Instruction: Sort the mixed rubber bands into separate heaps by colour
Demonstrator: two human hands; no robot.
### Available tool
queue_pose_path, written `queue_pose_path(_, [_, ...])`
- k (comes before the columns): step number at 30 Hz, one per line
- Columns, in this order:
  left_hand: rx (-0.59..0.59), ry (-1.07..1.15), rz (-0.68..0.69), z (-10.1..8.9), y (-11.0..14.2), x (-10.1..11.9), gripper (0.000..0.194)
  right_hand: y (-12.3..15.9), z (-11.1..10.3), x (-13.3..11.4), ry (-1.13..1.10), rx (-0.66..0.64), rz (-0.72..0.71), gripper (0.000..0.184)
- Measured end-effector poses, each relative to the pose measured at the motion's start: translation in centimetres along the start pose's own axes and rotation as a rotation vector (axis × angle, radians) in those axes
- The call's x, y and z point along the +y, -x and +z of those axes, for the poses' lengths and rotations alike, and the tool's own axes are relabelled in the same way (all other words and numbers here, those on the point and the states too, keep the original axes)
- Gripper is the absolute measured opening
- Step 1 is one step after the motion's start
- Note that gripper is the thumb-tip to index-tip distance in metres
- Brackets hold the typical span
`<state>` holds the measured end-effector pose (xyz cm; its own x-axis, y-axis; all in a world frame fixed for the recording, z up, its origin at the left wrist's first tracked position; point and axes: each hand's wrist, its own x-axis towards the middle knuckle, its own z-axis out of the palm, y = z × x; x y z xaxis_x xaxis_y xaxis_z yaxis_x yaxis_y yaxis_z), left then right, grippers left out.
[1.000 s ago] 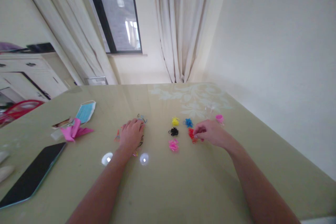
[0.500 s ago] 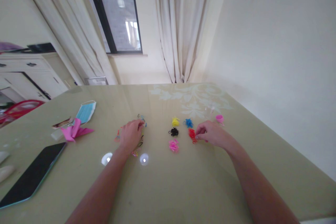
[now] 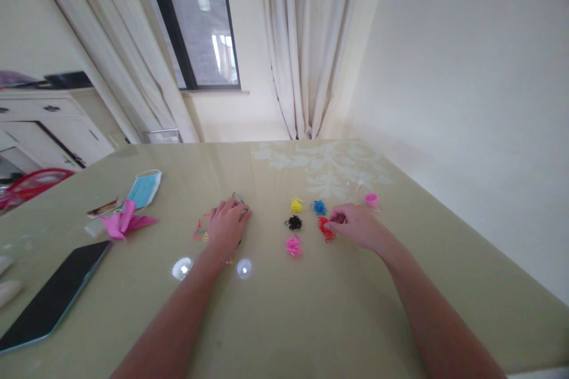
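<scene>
Sliding a little toward three o'clock since half a second ago, the left hand (image 3: 229, 222) is now covering most of some dark bands and leaving more loose orange and yellow bands (image 3: 199, 231) showing; the right hand (image 3: 353, 225) is shifting slightly toward ten o'clock. Farthest left, a black tablet-like device (image 3: 56, 296) is lying at the left hand's eight o'clock. A pink folded-paper figure (image 3: 127, 224) is resting at its nine o'clock, and a blue face mask (image 3: 144, 189) at its ten. The orange and yellow bands are lying near the hand, also at nine. Its fingers are bending palm-down over the tabletop (image 3: 267, 320); I cannot tell whether they are gripping any band. Next, a black band pile (image 3: 294, 222) is sitting with a yellow pile (image 3: 296, 205) at its twelve, a pink pile (image 3: 294, 246) at its six, a blue pile (image 3: 319, 207) at its two and a red pile (image 3: 325, 230) at its three. Over the red pile's right edge, the right hand's fingers are bunching; whether they are holding a band, I cannot tell. A pink cup-like piece (image 3: 372, 200) is lying between that hand's one and two o'clock.
</scene>
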<state>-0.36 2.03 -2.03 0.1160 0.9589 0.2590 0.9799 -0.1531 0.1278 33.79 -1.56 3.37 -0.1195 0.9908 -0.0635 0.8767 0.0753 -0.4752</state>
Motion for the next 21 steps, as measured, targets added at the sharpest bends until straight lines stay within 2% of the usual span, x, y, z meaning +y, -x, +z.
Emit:
queue_pose_path(4, [0.027,-0.007,0.020,0.2,-0.1,0.0,0.026,0.2,0.1,-0.5,-0.031,0.011,-0.026,0.018])
queue_pose_path(6, [0.087,0.063,0.023,-0.1,-0.2,0.1,0.025,0.3,0.0,-0.8,-0.065,0.030,-0.062,0.019])
queue_pose_path(8, [0.183,0.253,0.025,-0.8,-0.1,0.6,0.023,0.5,0.0,-1.4,-0.114,0.064,-0.119,0.020])
queue_pose_path(11, [0.271,0.764,0.012,-2.1,0.5,2.1,0.025,1.0,0.2,-2.7,-0.248,0.092,-0.227,0.025])
queue_pose_path(13, [0.230,1.116,-0.040,-2.9,1.4,3.5,0.031,1.4,0.7,-3.9,-0.360,0.091,-0.299,0.030])
queue_pose_path(15, [0.150,1.324,-0.061,-3.7,2.4,5.0,0.037,1.9,1.4,-5.1,-0.453,0.094,-0.362,0.029])
queue_pose_path(17, [0.080,1.434,-0.056,-4.3,3.4,6.3,0.039,2.4,2.3,-6.1,-0.533,0.120,-0.407,0.023])
queue_pose_path(21, [-0.052,1.503,-0.032,-4.9,4.6,7.8,0.040,3.0,3.6,-6.9,-0.644,0.218,-0.460,0.025])
